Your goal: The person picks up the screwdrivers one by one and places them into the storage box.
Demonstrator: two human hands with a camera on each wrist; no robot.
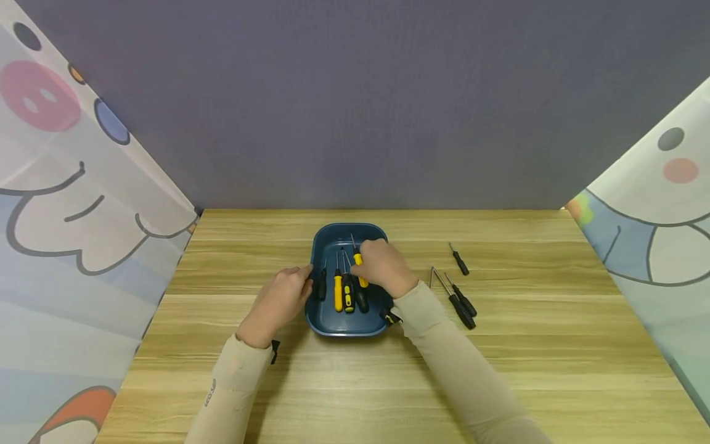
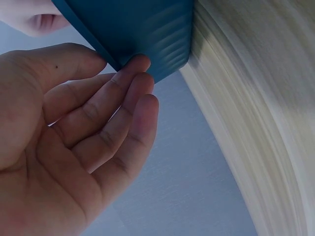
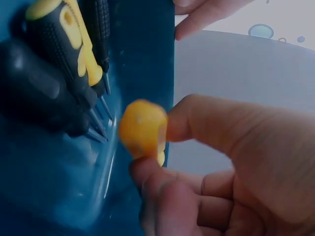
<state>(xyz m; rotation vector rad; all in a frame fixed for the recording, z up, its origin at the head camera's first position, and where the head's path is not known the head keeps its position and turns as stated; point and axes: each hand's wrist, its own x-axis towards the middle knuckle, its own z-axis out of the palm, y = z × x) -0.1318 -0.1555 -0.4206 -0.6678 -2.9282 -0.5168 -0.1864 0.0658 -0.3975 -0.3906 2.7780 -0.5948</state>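
A dark blue tray (image 1: 346,335) stands on the wooden table. My left hand (image 1: 280,300) pinches its left rim, thumb and fingertips on either side of the wall in the left wrist view. Over the tray's right half, my right hand (image 1: 383,265) pinches a yellow-handled screwdriver (image 3: 141,125) between thumb and fingers, its thin shaft pointing to the far side. Lying in the tray are a small black screwdriver (image 1: 322,287), a yellow one (image 1: 338,293), a black-and-yellow one (image 1: 348,295) and a black-handled one (image 1: 362,300). My right hand hides part of the tray.
Right of the tray, a small black screwdriver (image 1: 460,263) lies on the table (image 1: 532,345). Nearer are two more dark-handled screwdrivers (image 1: 463,313) side by side, with a thin metal shaft beside them, partly behind my right sleeve. A grey wall (image 1: 355,123) rises behind the table.
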